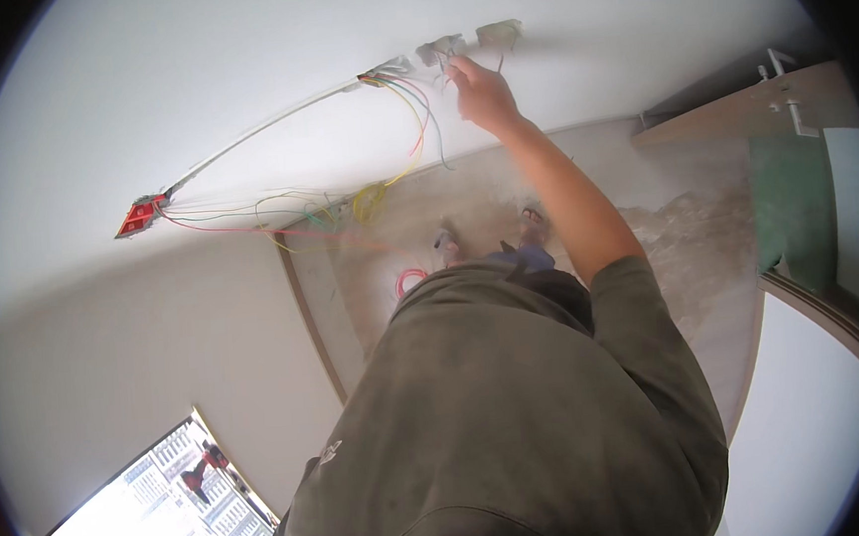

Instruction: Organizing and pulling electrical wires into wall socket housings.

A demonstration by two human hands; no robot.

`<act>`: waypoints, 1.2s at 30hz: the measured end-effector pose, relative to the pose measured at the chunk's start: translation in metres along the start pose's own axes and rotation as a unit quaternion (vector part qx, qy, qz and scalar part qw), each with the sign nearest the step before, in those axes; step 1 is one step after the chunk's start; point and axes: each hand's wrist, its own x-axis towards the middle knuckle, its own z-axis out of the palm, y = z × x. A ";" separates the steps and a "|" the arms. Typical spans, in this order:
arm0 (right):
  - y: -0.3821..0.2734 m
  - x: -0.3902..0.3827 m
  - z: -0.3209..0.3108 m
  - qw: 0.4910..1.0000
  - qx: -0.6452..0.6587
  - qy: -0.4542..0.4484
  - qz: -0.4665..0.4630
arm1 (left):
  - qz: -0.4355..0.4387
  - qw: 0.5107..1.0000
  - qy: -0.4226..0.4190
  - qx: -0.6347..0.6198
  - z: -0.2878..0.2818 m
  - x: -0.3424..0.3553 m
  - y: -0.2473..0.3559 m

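My right hand (484, 95) is raised to the white wall, its fingers pinched together at the lower edge of a rough cut-out (440, 48). Thin dark wires hang by the fingertips; whatever the fingers hold is too small to make out. Just right of it is a second cut-out (501, 34), with a short wire end hanging below. To the left, red, yellow and green wires (416, 105) come out of a broken opening (376, 74). A chased groove (261, 130) runs from there down to a red double wall box (142, 216) with more wires trailing out. My left hand is out of view.
A yellow wire coil (369, 202) and a red wire coil (411, 281) are low by my feet. The dusty floor (692, 240) bears pale debris at right. A wooden door panel with a handle (787, 104) juts in at right. A bright window (157, 506) is at lower left.
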 end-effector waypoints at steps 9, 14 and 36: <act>-0.026 0.031 -0.007 0.835 0.475 -0.025 0.276 | -0.113 0.939 -0.025 -0.323 -0.069 0.071 0.040; -0.039 0.034 0.005 0.982 -0.136 0.007 0.129 | -0.099 0.944 -0.026 -0.315 -0.073 0.079 0.031; -0.036 0.008 -0.008 0.876 -0.475 -0.081 -0.026 | -0.010 0.974 -0.006 -0.227 -0.039 0.080 0.119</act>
